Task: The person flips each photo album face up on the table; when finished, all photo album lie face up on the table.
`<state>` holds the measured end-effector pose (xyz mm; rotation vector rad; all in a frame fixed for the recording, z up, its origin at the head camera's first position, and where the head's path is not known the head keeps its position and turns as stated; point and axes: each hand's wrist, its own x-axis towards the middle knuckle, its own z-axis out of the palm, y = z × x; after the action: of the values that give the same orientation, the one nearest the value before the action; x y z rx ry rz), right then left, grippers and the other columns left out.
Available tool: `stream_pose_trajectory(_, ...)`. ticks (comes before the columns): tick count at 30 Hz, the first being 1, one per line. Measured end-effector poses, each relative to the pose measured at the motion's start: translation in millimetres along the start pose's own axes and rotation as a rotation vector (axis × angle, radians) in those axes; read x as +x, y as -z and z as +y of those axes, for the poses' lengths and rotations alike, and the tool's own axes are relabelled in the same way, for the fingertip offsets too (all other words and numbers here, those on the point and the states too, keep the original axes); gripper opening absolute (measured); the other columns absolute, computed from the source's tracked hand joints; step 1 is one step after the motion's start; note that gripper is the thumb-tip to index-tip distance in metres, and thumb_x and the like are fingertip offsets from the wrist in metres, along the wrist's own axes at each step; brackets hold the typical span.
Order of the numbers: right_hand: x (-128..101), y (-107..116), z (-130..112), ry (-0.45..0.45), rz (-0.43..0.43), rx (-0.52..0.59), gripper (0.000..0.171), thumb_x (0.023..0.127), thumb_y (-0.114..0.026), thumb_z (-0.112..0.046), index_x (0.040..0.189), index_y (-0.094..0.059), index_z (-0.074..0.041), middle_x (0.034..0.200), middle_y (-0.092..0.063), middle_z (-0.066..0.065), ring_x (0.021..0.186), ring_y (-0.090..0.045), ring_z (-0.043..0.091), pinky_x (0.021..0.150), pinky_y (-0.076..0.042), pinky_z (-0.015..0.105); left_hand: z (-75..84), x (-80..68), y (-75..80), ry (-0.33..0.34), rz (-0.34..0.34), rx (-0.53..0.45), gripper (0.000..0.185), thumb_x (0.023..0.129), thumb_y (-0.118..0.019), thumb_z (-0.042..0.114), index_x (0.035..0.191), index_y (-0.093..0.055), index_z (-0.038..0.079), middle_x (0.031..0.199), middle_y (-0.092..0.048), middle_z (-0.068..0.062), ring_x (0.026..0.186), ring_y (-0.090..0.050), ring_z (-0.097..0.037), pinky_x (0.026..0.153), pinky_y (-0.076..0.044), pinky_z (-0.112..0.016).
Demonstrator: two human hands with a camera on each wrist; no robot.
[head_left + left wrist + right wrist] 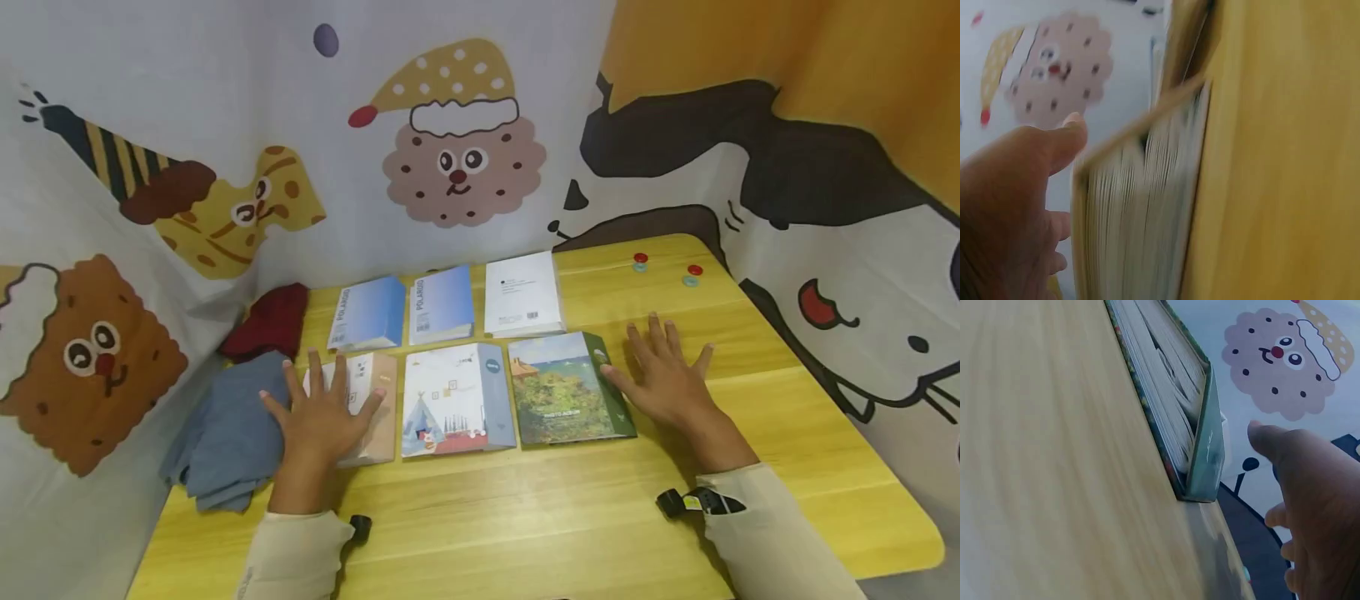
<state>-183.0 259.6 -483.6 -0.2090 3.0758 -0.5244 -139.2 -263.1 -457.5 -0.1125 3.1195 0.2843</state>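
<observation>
Under the left hand [324,421] a beige photo album [369,407] is lying flat on the yellow wooden table [570,517]; the palm is resting on its cover with fingers spread and straight, nothing gripped. Left wrist view is showing the thumb [1063,140] beside the album's page edges [1141,219], blurred. Just right of that hand the tent-picture album [456,402] is sitting, and next to it the green landscape album [568,387]. Right hand [663,379] is lying flat on the tabletop, fingers splayed and relaxed, its thumb side touching or almost touching the green album's right edge; cannot tell which from the head view. Right wrist view is showing the green spine [1207,447] and page block standing just clear of the thumb [1266,437]. Beyond the fingertips of both hands a second row is lying: two blue albums marked POLAROID [367,314] [442,305] and a white album [522,294], all flat, side by side. Left of the left hand a grey-blue cloth [225,433] is bunching at the table edge, with a dark red cloth [268,321] behind it. Farther out past the right hand two small red-capped items [640,262] [692,273] are sitting well apart from the albums. Cartoon-printed fabric [457,158] is enclosing the table on all far sides.
</observation>
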Motion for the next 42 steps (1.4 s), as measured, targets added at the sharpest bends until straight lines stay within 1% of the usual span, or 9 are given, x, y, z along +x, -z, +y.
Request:
stream_pose_trajectory(4, 9.7, 3.3, 1.0, 0.067, -0.003, 0.043, 0.096, 0.106, -0.047, -0.073, 0.176, -0.02, -0.014, 0.185, 0.005, 0.02, 0.17, 0.003, 0.052, 0.115, 0.016, 0.093, 34.6, 1.8, -2.7, -0.089, 0.007, 0.024, 0.105, 0.102, -0.036, 0.086, 0.178, -0.013, 0.018, 0.184, 0.003, -0.024, 0.166, 0.012, -0.06, 0.118, 0.013, -0.092)
stream_pose_trajectory(7, 21.0, 4.1, 3.2, 0.122, -0.019, 0.09, 0.092, 0.107, -0.052, -0.068, 0.176, -0.023, -0.014, 0.185, -0.002, 0.019, 0.171, 0.0, 0.05, 0.117, 0.014, 0.092, 68.9, 1.7, -5.2, -0.167, 0.004, 0.022, 0.105, 0.1, -0.038, 0.088, 0.178, -0.012, 0.022, 0.185, 0.003, -0.02, 0.167, 0.011, -0.056, 0.122, 0.01, -0.089)
stream_pose_trajectory(10, 35.0, 2.3, 4.7, 0.182, -0.053, 0.144, 0.088, 0.109, -0.055, -0.063, 0.175, -0.025, -0.014, 0.185, -0.008, 0.019, 0.171, -0.003, 0.048, 0.12, 0.012, 0.091, 104.8, 0.4, -5.5, -0.249, -0.007, -0.021, 0.104, 0.1, -0.047, 0.084, 0.177, -0.015, 0.024, 0.185, 0.002, -0.018, 0.168, 0.009, -0.054, 0.126, 0.007, -0.086)
stream_pose_trajectory(16, 58.8, 1.4, 10.6, 0.288, -0.161, 0.279, 0.078, 0.112, -0.061, -0.046, 0.175, -0.027, -0.014, 0.184, -0.016, 0.02, 0.171, -0.005, 0.048, 0.124, 0.006, 0.087, 171.3, -3.1, -12.1, -0.409, -0.053, -0.065, 0.101, 0.101, -0.054, 0.079, 0.177, -0.019, 0.022, 0.185, -0.005, -0.017, 0.169, -0.004, -0.053, 0.132, -0.005, -0.078)
stream_pose_trajectory(21, 72.2, 2.6, 18.5, 0.334, -0.207, 0.373, 0.073, 0.111, -0.065, -0.037, 0.173, -0.034, -0.016, 0.182, -0.021, 0.021, 0.17, -0.009, 0.05, 0.127, 0.006, 0.084, 214.4, -8.7, -18.2, -0.51, -0.114, -0.081, 0.101, 0.101, -0.054, 0.079, 0.176, -0.024, 0.019, 0.184, -0.01, -0.02, 0.169, -0.011, -0.053, 0.134, -0.016, -0.072)
stream_pose_trajectory(26, 78.1, -0.7, 26.8, 0.353, -0.216, 0.44, 0.068, 0.11, -0.068, -0.031, 0.17, -0.041, -0.014, 0.18, -0.025, 0.025, 0.168, -0.015, 0.053, 0.129, 0.003, 0.082, 241.8, -14.4, -30.5, -0.551, -0.167, -0.091, 0.1, 0.101, -0.054, 0.078, 0.175, -0.027, 0.017, 0.184, -0.008, -0.021, 0.168, -0.012, -0.052, 0.134, -0.025, -0.068)
stream_pose_trajectory(28, 79.3, -3.3, 28.8, 0.361, -0.216, 0.454, 0.066, 0.109, -0.068, -0.029, 0.168, -0.044, -0.012, 0.179, -0.026, 0.027, 0.167, -0.018, 0.054, 0.13, 0.004, 0.081, 249.1, -16.8, -36.7, -0.558, -0.164, -0.072, 0.1, 0.101, -0.054, 0.078, 0.175, -0.028, 0.017, 0.183, -0.01, -0.021, 0.168, -0.015, -0.052, 0.134, -0.028, -0.065)
stream_pose_trajectory(34, 79.0, -11.8, 33.3, 0.338, -0.216, 0.437, 0.063, 0.108, -0.07, -0.031, 0.166, -0.049, -0.015, 0.179, -0.027, 0.025, 0.167, -0.022, 0.052, 0.132, 0.011, 0.074, 266.4, -29.4, -50.8, -0.519, -0.202, -0.079, 0.099, 0.1, -0.058, 0.077, 0.175, -0.028, 0.018, 0.182, -0.017, -0.023, 0.167, -0.023, -0.051, 0.133, -0.035, -0.057)
stream_pose_trajectory(42, 73.2, -12.7, 33.4, 0.327, -0.214, 0.413, 0.064, 0.105, -0.075, -0.033, 0.163, -0.054, -0.018, 0.179, -0.028, 0.026, 0.164, -0.026, 0.056, 0.132, 0.013, 0.073, 282.0, -36.8, -62.9, -0.498, -0.206, -0.027, 0.096, 0.101, -0.058, 0.076, 0.175, -0.029, 0.022, 0.177, -0.029, -0.028, 0.162, -0.025, -0.06, 0.127, -0.041, -0.064)
